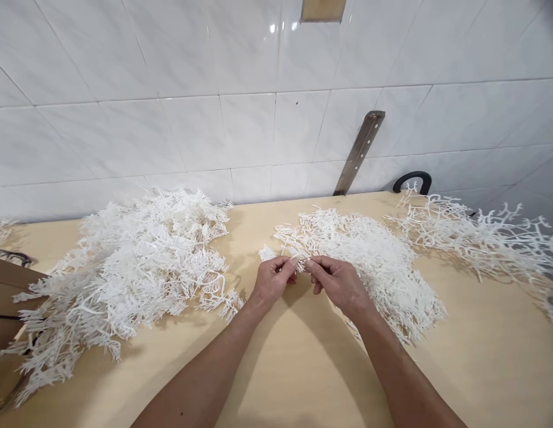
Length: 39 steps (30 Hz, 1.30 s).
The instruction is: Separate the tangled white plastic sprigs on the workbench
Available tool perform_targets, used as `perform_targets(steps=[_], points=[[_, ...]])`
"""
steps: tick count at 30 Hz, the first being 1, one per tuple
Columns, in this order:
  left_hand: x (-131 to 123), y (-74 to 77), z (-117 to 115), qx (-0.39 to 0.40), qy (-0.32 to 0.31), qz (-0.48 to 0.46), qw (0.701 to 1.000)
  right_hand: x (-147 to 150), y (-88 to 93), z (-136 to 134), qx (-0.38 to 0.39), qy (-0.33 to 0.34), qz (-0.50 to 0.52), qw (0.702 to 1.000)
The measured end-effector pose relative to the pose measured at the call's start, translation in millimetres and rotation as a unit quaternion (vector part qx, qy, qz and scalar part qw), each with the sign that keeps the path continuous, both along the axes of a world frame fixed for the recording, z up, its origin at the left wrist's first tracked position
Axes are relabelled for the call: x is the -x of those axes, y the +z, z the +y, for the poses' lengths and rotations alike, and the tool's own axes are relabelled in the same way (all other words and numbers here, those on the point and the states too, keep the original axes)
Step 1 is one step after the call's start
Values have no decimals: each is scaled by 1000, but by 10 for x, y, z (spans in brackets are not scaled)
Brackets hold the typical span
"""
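Note:
Both my hands meet over the middle of a pale wooden table [298,356]. My left hand [271,278] is closed, pinching a small white plastic sprig [268,254] that sticks out to its upper left. My right hand [336,282] is closed too, with fingertips pinching the same sprig from the right. Just behind and right of the hands lies a pile of white branch-like plastic pieces [378,261]. A larger heap of the same white pieces [138,267] sits to the left.
Longer bare white plastic branches [481,235] lie at the right. A white tiled wall [240,101] backs the table, with a metal bracket [360,151] leaning on it and a black handle [412,178] beside. Eyeglasses [13,257] and a brown box [4,309] are at the left edge.

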State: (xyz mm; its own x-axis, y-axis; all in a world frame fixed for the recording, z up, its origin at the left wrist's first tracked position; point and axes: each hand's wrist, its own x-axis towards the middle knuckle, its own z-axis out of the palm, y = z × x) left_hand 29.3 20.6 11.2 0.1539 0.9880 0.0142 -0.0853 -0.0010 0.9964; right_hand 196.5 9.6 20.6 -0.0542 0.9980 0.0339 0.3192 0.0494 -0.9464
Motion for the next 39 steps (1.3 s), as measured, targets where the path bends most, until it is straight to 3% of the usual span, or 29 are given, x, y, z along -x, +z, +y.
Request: perform_targets(steps=[6,12,15,21,39], points=[[31,-41,60,68,-6,-121,990,-10,-32,13,-2,-16,17,1000],[71,-58,125,130,35,-231,964,-13,-77,32,6,-26,6,1000],[87,-52,120,117,26,-198,973,-4,-96,42,3,-10,12,1000],[95,3,65,113,-56,-102,987,-26,-109,55,-3,-17,53,998],[150,81,69,130,-142,-47,980,-10,-150,52,-19,-33,-7,999]])
